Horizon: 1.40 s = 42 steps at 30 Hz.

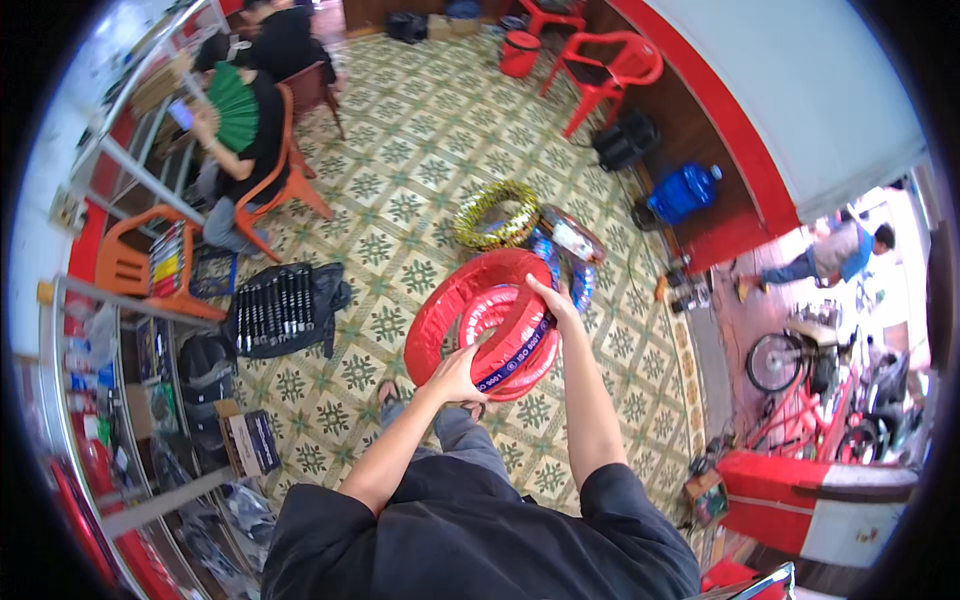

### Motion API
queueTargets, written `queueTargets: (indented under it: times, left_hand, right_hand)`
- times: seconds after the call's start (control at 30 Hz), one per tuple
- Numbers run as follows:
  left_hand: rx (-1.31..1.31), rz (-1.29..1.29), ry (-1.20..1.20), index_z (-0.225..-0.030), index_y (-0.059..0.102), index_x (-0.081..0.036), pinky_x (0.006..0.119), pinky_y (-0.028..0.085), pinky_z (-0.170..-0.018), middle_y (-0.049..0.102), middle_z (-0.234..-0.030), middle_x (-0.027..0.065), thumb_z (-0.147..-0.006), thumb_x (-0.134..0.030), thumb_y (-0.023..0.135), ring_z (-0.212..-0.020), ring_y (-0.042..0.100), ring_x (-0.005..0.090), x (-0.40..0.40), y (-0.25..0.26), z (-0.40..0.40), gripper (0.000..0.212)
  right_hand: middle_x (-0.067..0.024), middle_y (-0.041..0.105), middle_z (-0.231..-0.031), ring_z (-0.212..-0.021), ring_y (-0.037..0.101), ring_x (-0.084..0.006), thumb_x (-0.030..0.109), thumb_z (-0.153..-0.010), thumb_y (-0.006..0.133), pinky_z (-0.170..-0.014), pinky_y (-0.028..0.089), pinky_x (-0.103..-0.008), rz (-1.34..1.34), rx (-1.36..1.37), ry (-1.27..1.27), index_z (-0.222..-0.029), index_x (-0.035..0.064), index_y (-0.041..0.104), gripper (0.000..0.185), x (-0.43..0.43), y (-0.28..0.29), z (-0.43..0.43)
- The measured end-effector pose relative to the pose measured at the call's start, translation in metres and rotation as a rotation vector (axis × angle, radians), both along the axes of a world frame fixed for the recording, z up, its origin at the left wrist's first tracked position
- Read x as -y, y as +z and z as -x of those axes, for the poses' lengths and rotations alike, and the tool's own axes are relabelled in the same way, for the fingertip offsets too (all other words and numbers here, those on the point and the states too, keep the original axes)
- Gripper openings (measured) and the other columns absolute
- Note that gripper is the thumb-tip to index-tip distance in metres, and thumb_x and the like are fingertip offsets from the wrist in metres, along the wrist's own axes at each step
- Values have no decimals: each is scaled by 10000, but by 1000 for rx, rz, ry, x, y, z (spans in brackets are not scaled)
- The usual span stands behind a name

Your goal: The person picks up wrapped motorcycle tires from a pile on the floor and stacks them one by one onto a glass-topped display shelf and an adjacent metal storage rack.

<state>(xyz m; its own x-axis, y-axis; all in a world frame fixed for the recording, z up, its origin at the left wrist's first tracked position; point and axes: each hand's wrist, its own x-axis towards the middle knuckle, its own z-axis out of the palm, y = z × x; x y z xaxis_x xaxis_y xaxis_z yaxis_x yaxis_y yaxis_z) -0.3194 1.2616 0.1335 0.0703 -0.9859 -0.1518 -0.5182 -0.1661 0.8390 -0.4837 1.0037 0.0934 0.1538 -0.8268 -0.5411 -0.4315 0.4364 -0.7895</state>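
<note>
Both my hands hold a red plastic-wrapped tyre [439,307] with a dark blue printed band, tilted in front of me. My left hand [455,377] grips its lower near edge. My right hand [551,301] is on its right side, thumb on top. Beneath it, partly hidden, lies another ring wrapped in shiny red [529,379]. Just beyond, on the tiled floor, are a gold-and-black wrapped ring [496,216], blue wrapped rings [582,285] and a dark packaged item with a white patch [571,234].
Several black-and-silver rods [275,311] lie on black plastic at left, near an orange chair [124,259]. A seated person [259,131] holds a green fan. Metal shelving [75,390] stands at left. A blue water bottle [684,193], red chair [611,67] and bicycles [780,364] are at right.
</note>
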Motion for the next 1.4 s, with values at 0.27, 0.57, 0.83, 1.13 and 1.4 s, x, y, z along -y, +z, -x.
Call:
queueTargets:
  times: [0.27,0.57,0.83,1.13,1.4]
  left_hand:
    - [207,213,221,-1314,509,-22,463,490,-975,629,-1199,213,-481,-335,899,-1096,609,406,-131,49,-88,971]
    - [784,679,879,-1348,517,-130,519,360,-1020,489,-1327,148,-388,-455,946,-1212,462,379,-366,153,-195,1100]
    - [-735,1445,1103,-1579,164,-209,461,316,-1143,284,-1567,90,-813,-404,770,-1393,369,325,-600,232,-292,996]
    - [50,1730,1491,-1580,134,-88,401,254,-1181,290,-1561,101,-663,-54,767,-1431,319,265,-732,276,-230,1115]
    - [720,1355,1682,-1587,38,-64,401,280,-1180,236,-1588,137,-602,-157,890,-1438,308,255,-853,379,-228,1306]
  right_hand:
    - [-207,571,-1360,-1230,569,-331,512,-519,882,-1069,423,-396,292,29,126,-1433,-18,427,1150,-127,97,-152]
    - [-164,535,-1354,-1196,563,-253,190,-568,943,-1043,446,-380,675,856,321,-1480,-8,346,1108,-370,287,-301]
    - [-136,464,-1436,-1259,514,-284,31,-667,798,-1062,426,-406,271,1531,580,-1544,87,289,1016,-532,380,-385]
    - [-204,514,-1326,-1125,598,-375,192,-794,667,-951,506,-484,-114,1703,1056,-1503,65,282,817,-683,361,-481]
    - [-137,571,-1274,-1076,618,-281,243,-893,653,-940,524,-434,-634,1625,1211,-1449,104,370,640,-844,428,-616]
